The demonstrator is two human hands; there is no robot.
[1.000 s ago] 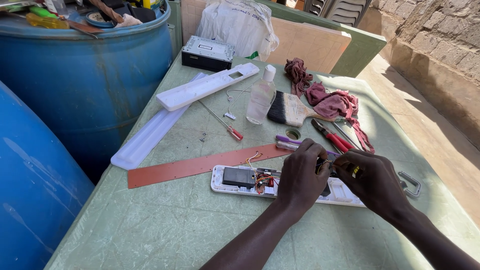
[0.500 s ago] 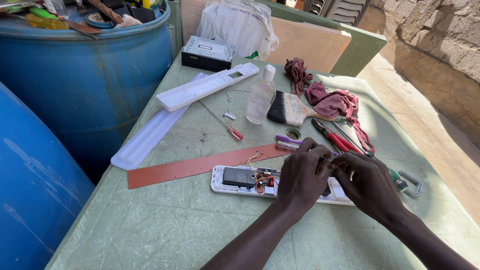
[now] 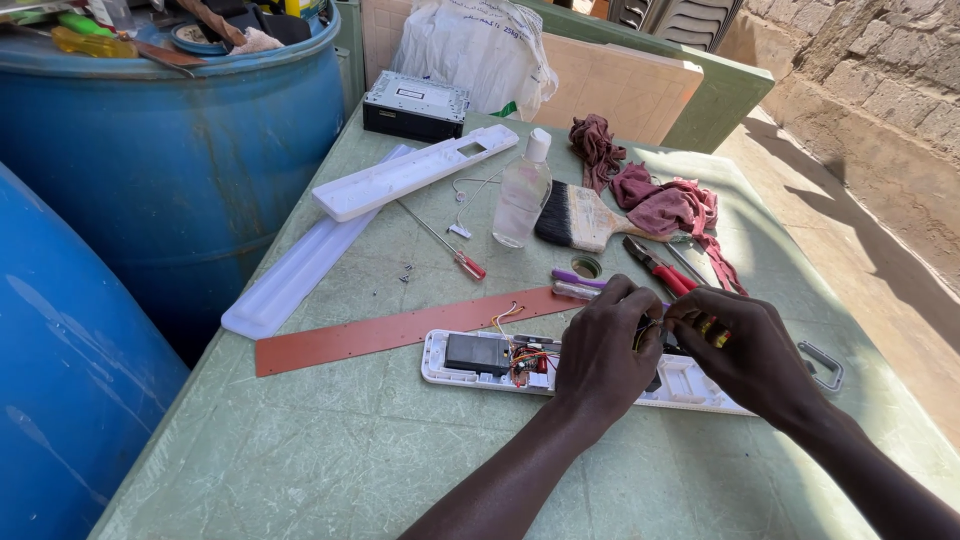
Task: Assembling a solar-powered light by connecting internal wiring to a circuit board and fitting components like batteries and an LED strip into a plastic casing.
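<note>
An opened long white device case (image 3: 500, 362) lies on the green table (image 3: 330, 440), showing a black battery block and coloured wires. My left hand (image 3: 603, 355) rests over the middle of the case, fingertips pinched together near my right hand (image 3: 745, 350). The two hands meet above the case, and the right one pinches a small dark part with yellow on it. What the left fingers hold is hidden.
A red-brown strip (image 3: 400, 328), two long white covers (image 3: 415, 172), a red-handled screwdriver (image 3: 445, 245), a clear bottle (image 3: 522, 190), a paintbrush (image 3: 580, 216), red pliers (image 3: 660, 268), maroon rags (image 3: 665, 205) and a black box (image 3: 415, 105) lie on the table. Blue barrels (image 3: 170, 150) stand at left.
My right hand has shifted left toward my left hand, and both now meet closer together over the case. Nothing else on the table has moved.
</note>
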